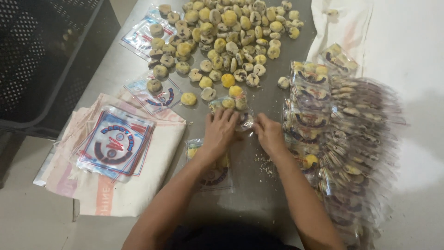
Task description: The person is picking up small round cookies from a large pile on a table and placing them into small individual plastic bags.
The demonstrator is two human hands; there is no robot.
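Left hand (220, 130) and right hand (268, 133) are both pinching a clear printed plastic bag (233, 107) of round yellow cakes; gripping near the mouth is probably keeping them from spilling.

Loose cakes (226, 41) lie behind the hands, empty bags (115, 143) left, filled packets (342, 139) right.

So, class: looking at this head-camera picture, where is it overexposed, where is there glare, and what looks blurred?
Head view: the floor on the right is washed out to near white; the stack of filled clear bags catches glare along its edges; the left hand and right hand on a clear bag of pastries look slightly soft; the black crate stays dark.
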